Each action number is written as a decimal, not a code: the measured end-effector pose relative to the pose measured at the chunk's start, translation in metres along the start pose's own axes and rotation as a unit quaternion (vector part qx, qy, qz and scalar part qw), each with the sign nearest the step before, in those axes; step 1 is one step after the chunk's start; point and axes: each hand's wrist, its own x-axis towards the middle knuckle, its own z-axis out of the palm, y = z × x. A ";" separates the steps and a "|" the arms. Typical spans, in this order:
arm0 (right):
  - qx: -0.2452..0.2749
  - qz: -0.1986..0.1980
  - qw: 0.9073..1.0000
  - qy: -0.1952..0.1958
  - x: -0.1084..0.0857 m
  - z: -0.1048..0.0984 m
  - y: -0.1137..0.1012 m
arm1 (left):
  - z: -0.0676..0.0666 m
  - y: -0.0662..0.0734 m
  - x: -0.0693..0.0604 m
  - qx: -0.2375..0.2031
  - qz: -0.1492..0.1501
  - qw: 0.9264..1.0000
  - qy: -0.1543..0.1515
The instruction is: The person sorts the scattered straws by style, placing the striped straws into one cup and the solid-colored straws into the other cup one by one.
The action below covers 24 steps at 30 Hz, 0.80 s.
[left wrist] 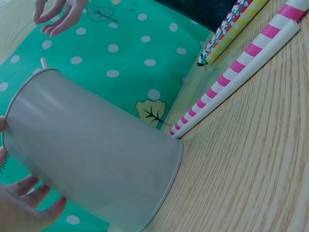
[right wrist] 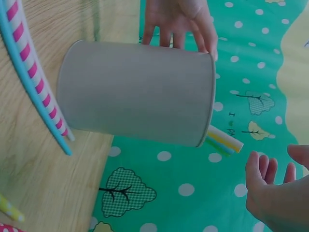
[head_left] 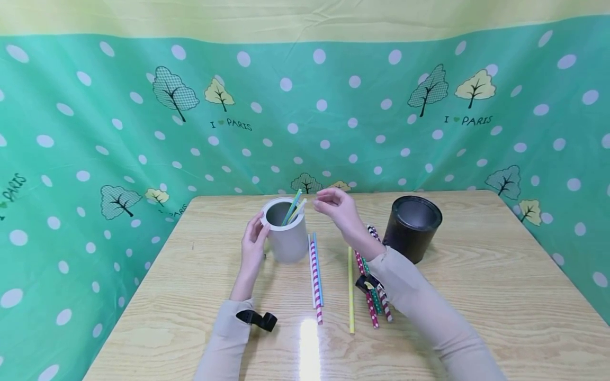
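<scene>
The light grey canister (head_left: 288,244) stands upright on the table with several straws (head_left: 294,209) leaning inside it, their ends above its rim. My left hand (head_left: 252,246) touches the canister's left side and rim, fingers spread along its wall in the left wrist view. To the right of the rim, my right hand (head_left: 340,211) is raised in the air, its fingers loosely bent and apart from the straws; nothing shows between its fingers in the right wrist view. A pink-striped straw (head_left: 316,280) lies between a white and a blue one beside the canister.
A black canister (head_left: 412,227) stands at the right. Left of it, partly under my right forearm, lie several patterned straws (head_left: 371,307), with a yellow straw (head_left: 351,296) beside them. A green dotted cloth (head_left: 305,116) hangs behind the wooden table (head_left: 181,317).
</scene>
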 end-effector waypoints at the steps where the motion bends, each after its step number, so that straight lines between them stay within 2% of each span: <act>1: -0.003 0.004 1.000 -0.002 0.000 -0.001 0.002 | 0.000 0.000 0.000 0.000 0.001 1.000 0.000; 13: -0.073 0.056 0.995 -0.022 -0.001 -0.011 0.020 | 0.000 0.000 0.000 -0.009 0.003 1.000 -0.004; 24: -0.109 0.068 0.990 -0.059 0.000 -0.014 0.041 | -0.001 -0.001 0.000 -0.002 -0.004 1.000 -0.004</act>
